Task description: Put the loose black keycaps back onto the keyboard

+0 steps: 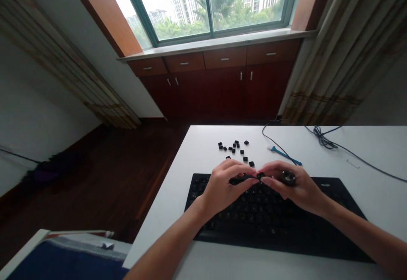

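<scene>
My left hand (pixel 224 182) and my right hand (pixel 294 182) meet above the black keyboard (pixel 251 229). Between their pinched fingertips is a small black keycap (pixel 260 176), gripped from both sides. A dark rounded object with a shiny end (pixel 288 177) is also tucked in my right hand; its kind is not clear. Beyond the keyboard several loose black keycaps (pixel 233 151) lie scattered on the white table, some of them close to my left fingers. My hands cover part of the keyboard's upper rows.
A blue brush-like tool (pixel 286 155) lies behind my right hand, crossed by a thin black cable (pixel 276 142). Farther right are a coiled cable (pixel 324 138) and a bent thin wire (pixel 352 164). The white table (pixel 171 212) ends at the left, beside a dark floor.
</scene>
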